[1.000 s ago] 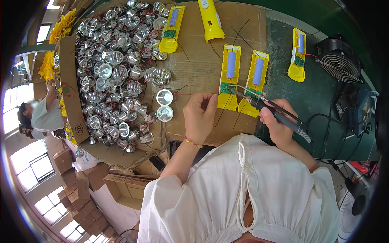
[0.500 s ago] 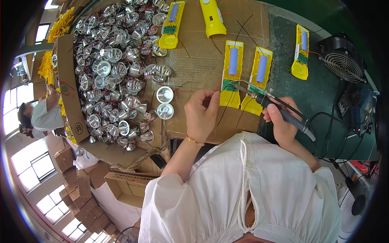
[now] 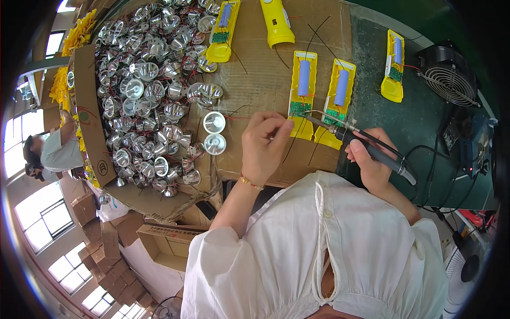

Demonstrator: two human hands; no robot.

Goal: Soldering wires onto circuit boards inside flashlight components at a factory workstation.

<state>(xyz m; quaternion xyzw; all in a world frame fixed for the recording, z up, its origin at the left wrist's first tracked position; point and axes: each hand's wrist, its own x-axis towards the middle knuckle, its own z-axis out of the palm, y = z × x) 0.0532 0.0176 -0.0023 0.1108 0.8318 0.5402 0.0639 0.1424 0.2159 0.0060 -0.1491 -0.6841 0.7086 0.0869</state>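
Observation:
My right hand (image 3: 372, 157) grips a soldering iron (image 3: 348, 139) with a black handle and a thin metal tube along it. Its tip meets the green circuit board (image 3: 300, 109) in an open yellow flashlight housing (image 3: 302, 130), which also holds a purple battery cell (image 3: 304, 78). Just left of that board, my left hand (image 3: 265, 141) is closed in a pinch on a thin red wire (image 3: 241, 117), which runs in from the reflectors; its end is hard to make out. A second open housing (image 3: 342, 87) lies right beside the first, partly behind the iron.
Many silver reflectors (image 3: 146, 72) crowd a cardboard box at left, with two white-backed ones (image 3: 214, 123) beside it. More yellow housings (image 3: 392, 66) lie further off. A small fan (image 3: 449, 80) and black cables (image 3: 433, 159) are at right. Another person (image 3: 61, 149) is at far left.
My left fingertips have shifted slightly down and right, close beside the board. The iron's tip stays at the board. The whole view has moved a little.

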